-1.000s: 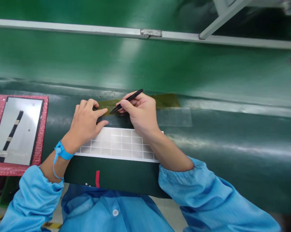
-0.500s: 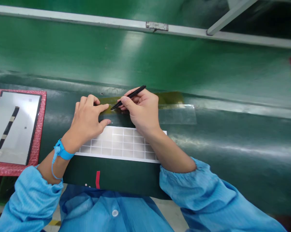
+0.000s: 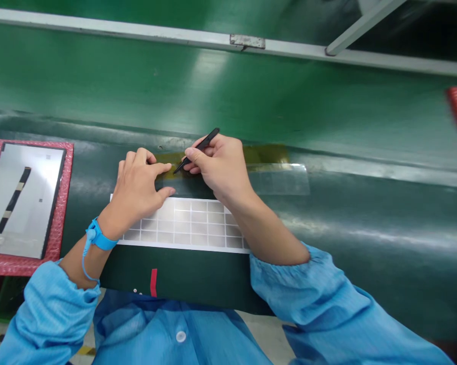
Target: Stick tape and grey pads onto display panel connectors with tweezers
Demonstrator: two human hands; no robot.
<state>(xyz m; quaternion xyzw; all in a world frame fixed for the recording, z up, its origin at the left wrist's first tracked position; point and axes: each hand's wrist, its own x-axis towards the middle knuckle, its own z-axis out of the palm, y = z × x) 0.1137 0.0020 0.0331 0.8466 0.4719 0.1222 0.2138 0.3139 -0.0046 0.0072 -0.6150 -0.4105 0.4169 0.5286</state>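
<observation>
My right hand (image 3: 224, 167) grips slim black tweezers (image 3: 207, 139), slanted with the fine tip down at the amber film strip (image 3: 266, 153). Just left of that tip rests my left hand (image 3: 137, 182), index finger and thumb apart and its other fingers bent. Its fingertips press near the left part of a clear plastic strip (image 3: 281, 181), which overlaps the amber one. Closer to me lies a white sheet of pale rectangular labels (image 3: 183, 225), partly under both forearms. Whether the tip touches the film, I cannot tell.
On the left, a display panel (image 3: 23, 203) lies on pink bubble wrap (image 3: 63, 213). A red tape piece (image 3: 153, 282) sticks near the front edge of the green bench mat (image 3: 205, 274). A metal rail (image 3: 156, 38) crosses the back. A blue wrist strap (image 3: 101, 235) with a cord circles my left wrist.
My right hand has shifted slightly up and left, with the tweezers standing a bit steeper. The label sheet has slid slightly left. My left hand stays almost still.
</observation>
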